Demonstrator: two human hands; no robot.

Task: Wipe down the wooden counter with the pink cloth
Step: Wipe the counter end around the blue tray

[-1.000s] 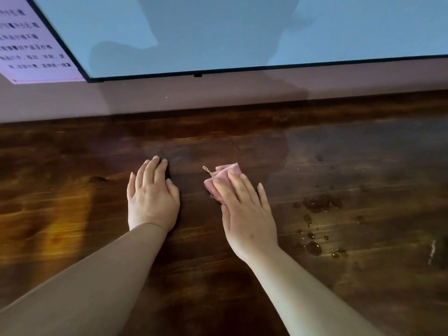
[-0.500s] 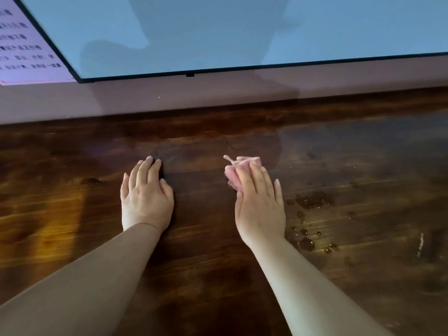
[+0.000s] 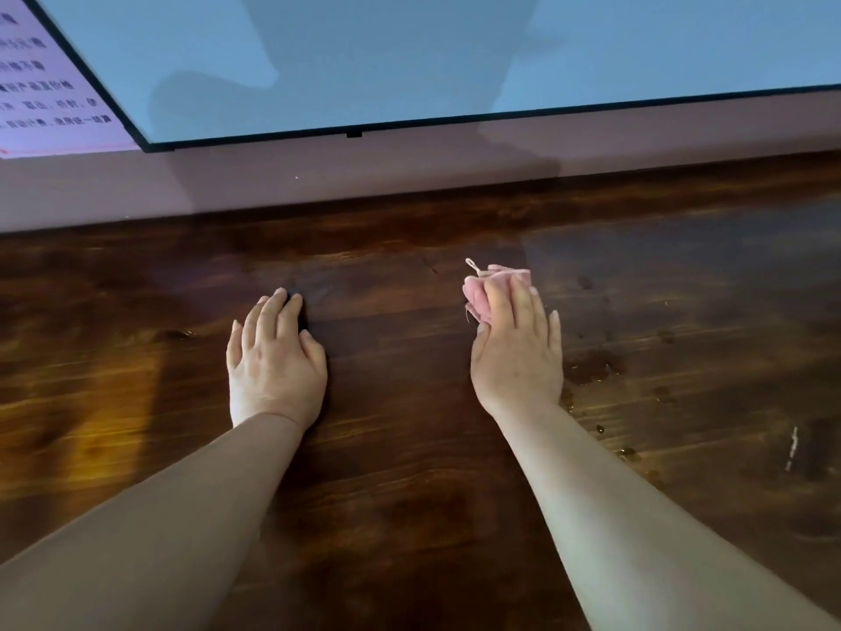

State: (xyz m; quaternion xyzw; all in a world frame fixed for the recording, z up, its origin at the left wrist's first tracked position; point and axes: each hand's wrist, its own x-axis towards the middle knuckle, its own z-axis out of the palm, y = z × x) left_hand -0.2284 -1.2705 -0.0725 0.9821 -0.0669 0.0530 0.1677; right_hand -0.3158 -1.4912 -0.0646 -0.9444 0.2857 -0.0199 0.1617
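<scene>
The dark wooden counter (image 3: 409, 471) fills the lower view. A small bunched pink cloth (image 3: 478, 289) lies on it, mostly under the straight fingers of my right hand (image 3: 516, 357), which presses it flat to the wood. Only the cloth's far and left edges and a loose thread show. My left hand (image 3: 273, 362) rests palm down on the bare wood to the left, fingers straight, holding nothing. Water drops (image 3: 591, 368) sit on the counter just right of my right hand.
A wall runs along the counter's far edge, with a large black-framed screen (image 3: 409, 61) above it. A sheet with printed text (image 3: 50, 93) hangs at the upper left. More small drops (image 3: 630, 453) lie beside my right forearm, and a pale mark (image 3: 792, 448) at right.
My right hand has slid the pink cloth to the right and slightly away from me, toward the water drops. My left hand has stayed put on the wood.
</scene>
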